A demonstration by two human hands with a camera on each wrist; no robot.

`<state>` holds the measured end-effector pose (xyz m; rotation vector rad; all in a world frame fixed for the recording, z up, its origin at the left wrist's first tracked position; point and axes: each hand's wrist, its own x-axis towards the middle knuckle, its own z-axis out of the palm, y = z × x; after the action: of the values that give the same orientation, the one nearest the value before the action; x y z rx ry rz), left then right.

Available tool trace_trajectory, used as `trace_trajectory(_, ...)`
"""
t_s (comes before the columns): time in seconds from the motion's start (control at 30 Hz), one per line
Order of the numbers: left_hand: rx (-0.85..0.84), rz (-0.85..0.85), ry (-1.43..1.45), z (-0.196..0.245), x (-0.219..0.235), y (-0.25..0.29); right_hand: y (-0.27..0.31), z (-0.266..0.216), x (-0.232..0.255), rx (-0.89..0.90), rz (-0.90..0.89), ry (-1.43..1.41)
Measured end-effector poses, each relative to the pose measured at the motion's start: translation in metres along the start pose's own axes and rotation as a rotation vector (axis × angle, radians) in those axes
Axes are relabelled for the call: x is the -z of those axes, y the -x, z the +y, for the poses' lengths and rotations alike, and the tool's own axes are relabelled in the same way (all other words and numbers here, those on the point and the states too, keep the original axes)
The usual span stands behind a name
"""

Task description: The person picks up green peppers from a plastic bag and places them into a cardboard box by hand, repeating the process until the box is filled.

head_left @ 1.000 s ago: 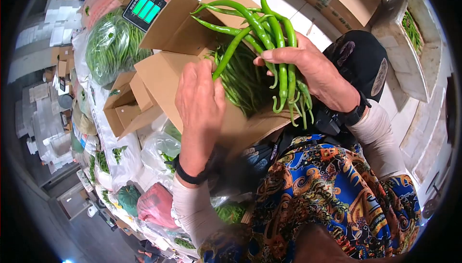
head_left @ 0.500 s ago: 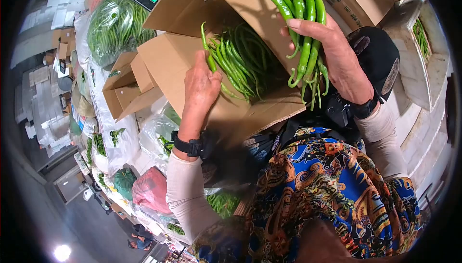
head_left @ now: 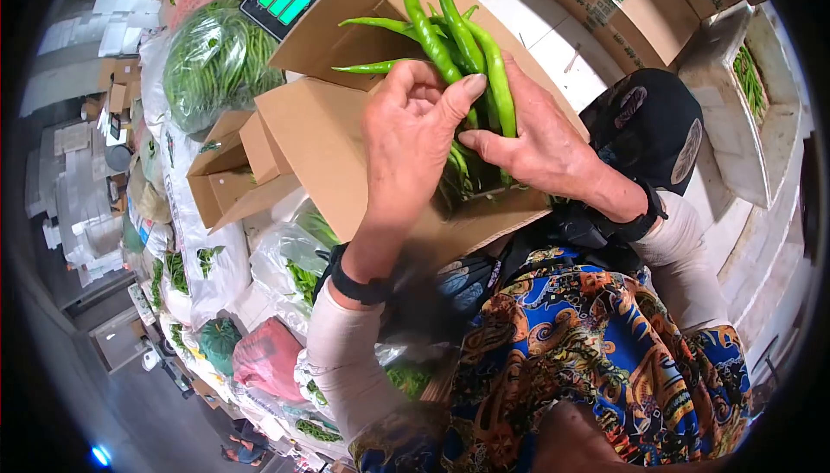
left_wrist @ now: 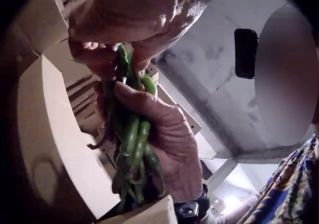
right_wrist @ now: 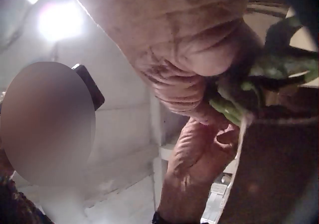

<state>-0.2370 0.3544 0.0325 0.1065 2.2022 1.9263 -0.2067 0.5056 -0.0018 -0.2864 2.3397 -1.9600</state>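
A bunch of long green chili peppers (head_left: 497, 71) is gripped in my right hand (head_left: 558, 140), thumb across the front. Beside it, my left hand (head_left: 406, 136) has its thumb and fingers pinching peppers in that same bunch. Both hands are over an open cardboard box (head_left: 320, 136), and more peppers (head_left: 458, 170) show below them, partly hidden. From the left wrist, the lower ends of the bunch (left_wrist: 132, 144) hang under the right thumb. The right wrist view has the peppers (right_wrist: 229, 104) mostly dark behind the hand.
A scale with a lit display (head_left: 285, 2) stands beyond the box. On the left are a clear bag of green peppers (head_left: 220, 67), a smaller open carton (head_left: 233, 175) and a red bag (head_left: 268, 361). A white foam box (head_left: 726, 101) and printed cartons (head_left: 618, 6) stand to the right.
My left hand reached down at the box with a pepper half a second ago, and has since risen to the bunch. The right hand has moved left, bringing the bunch back over the box.
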Motion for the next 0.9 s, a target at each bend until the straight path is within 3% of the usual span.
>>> trace_trajectory(0.13, 0.120, -0.040, 0.086, -0.009, 0.014, -0.001, -0.002, 0.002, 0.006, -0.013, -0.090, -0.119)
trace_trajectory(0.23, 0.121, -0.039, 0.146, -0.005, 0.026, 0.006, -0.004, -0.013, 0.013, -0.161, -0.089, -0.629)
trace_trajectory(0.33, 0.117, 0.018, 0.277, -0.009, 0.048, 0.011, -0.006, -0.012, 0.028, -0.216, 0.032, -0.633)
trace_trajectory(0.37, 0.130, 0.016, 0.272, -0.011, 0.053, 0.012, -0.005, -0.013, 0.033, -0.346, 0.053, -0.633)
trace_trajectory(0.63, 0.264, -0.039, 0.287, -0.027, 0.060, 0.016, -0.008, -0.001, 0.030, -0.342, 0.049, -0.718)
trace_trajectory(0.73, 0.363, -0.022, 0.207, -0.049, 0.066, 0.017, -0.007, -0.004, 0.029, -0.328, 0.064, -0.743)
trace_trajectory(0.8, 0.300, -0.078, -0.661, -0.063, 0.067, 0.018, -0.004, -0.005, 0.030, -0.336, 0.058, -0.753)
trace_trajectory(0.83, 0.060, -0.019, -1.006, -0.054, 0.059, 0.020, -0.004, -0.001, 0.028, -0.290, 0.055, -0.752)
trace_trajectory(0.87, 0.059, -0.027, -1.006, -0.044, 0.050, 0.021, -0.004, 0.001, 0.026, -0.245, 0.052, -0.753)
trace_trajectory(0.9, 0.053, -0.009, -0.636, -0.033, 0.041, 0.023, -0.003, -0.001, 0.024, -0.261, 0.054, -0.733)
